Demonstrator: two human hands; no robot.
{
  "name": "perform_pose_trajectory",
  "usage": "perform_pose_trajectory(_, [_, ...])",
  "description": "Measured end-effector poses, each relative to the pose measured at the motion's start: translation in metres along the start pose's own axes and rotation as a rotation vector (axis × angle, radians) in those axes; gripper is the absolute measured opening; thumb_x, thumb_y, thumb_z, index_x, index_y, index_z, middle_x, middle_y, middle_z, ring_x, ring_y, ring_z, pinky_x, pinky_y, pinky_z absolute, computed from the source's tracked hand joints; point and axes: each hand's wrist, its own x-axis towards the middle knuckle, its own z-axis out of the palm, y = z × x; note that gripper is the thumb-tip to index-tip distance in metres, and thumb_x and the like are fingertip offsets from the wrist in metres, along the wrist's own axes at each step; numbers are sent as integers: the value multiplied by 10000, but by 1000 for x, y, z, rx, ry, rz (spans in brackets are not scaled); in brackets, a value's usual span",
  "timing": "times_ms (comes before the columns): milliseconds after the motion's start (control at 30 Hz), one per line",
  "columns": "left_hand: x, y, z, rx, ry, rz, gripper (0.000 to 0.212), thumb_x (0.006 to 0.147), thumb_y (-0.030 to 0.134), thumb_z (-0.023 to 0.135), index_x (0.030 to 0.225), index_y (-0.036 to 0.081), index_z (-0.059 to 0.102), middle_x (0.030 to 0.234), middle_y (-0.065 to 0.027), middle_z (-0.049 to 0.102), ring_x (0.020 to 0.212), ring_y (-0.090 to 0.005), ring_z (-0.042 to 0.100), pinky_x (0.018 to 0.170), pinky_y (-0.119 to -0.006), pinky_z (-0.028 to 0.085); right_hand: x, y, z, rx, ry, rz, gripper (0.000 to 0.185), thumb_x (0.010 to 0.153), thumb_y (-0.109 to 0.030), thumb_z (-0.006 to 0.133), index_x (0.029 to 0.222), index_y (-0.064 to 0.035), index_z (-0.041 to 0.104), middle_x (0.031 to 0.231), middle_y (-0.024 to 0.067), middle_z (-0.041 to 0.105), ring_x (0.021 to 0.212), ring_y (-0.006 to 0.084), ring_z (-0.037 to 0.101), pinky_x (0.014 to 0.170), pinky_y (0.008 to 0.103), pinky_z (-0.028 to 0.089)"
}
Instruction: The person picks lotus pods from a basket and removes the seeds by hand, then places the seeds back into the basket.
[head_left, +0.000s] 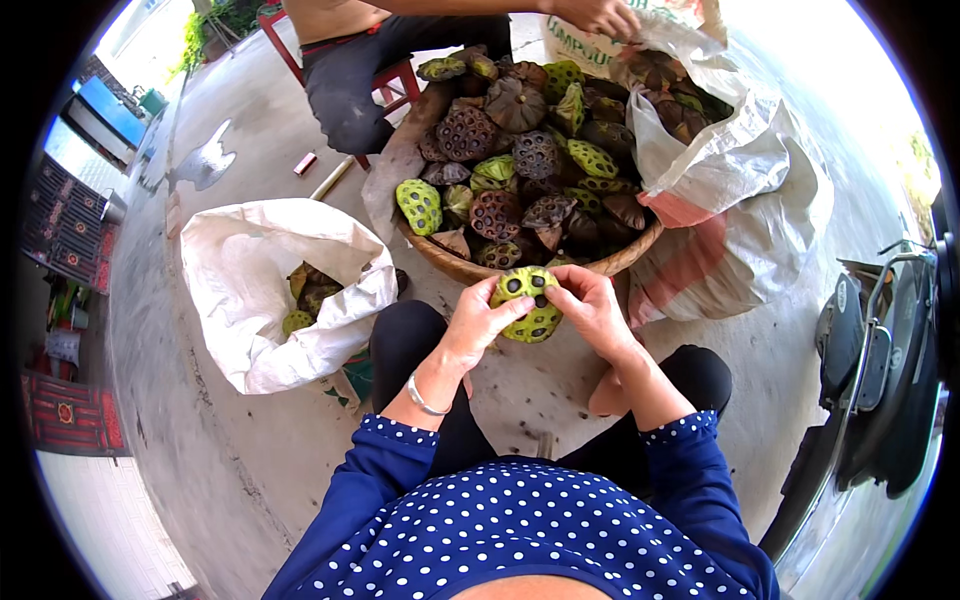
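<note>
Between both hands I hold a green lotus seed pod (531, 324), its face with dark seeds turned up towards me. My left hand (480, 319) grips its left side, the thumb lying across the face. On the pod's upper right edge, the thumb and fingers of my right hand (596, 311) are closed. Just beyond my hands stands a round woven basket (450, 259), heaped with green and brown lotus pods (495, 215). To my left, an open white woven sack (225, 300) has a few pods (315, 289) inside.
Right of the basket leans a large white sack (757, 225) with a red band and more pods at its mouth. Across the basket a co-worker's hand (600, 16) touches a sack; that person sits on a red stool (397, 82). A parked scooter (862, 360) stands at far right.
</note>
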Motion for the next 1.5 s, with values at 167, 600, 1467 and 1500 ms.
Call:
perform_pose_trajectory(167, [-2, -4, 1, 54, 12, -8, 255, 807, 71, 632, 1043, -5, 575, 942, -14, 602, 815, -71, 559, 749, -220, 465, -3, -7, 3, -170, 8, 9, 218, 798, -109, 569, 956, 38, 597, 794, 10, 612, 708, 49, 516, 630, 207, 429])
perform_pose_trajectory(600, [9, -2, 5, -32, -21, -71, 325, 799, 75, 617, 1099, -25, 544, 1011, -54, 596, 901, -120, 564, 810, -269, 449, -2, 5, -5, 333, 55, 173, 180, 828, -134, 587, 946, 1, 604, 844, 34, 626, 746, 92, 582, 682, 235, 481])
perform_pose_trajectory(1467, [5, -9, -30, -19, 83, -55, 342, 857, 149, 549, 1159, 9, 468, 1086, -97, 545, 968, -186, 552, 835, -314, 451, 9, 21, 18, 188, -36, 54, 226, 771, -190, 581, 774, 36, 573, 617, 97, 584, 489, 166, 574, 436, 289, 452])
perform_pose_trajectory(1500, [4, -9, -29, -26, 93, -54, 343, 858, 155, 549, 1158, 9, 468, 1081, -95, 549, 964, -186, 554, 830, -314, 453, 8, 19, 15, 225, -21, 59, 219, 779, -187, 568, 786, 31, 564, 614, 89, 576, 475, 152, 566, 419, 280, 446])
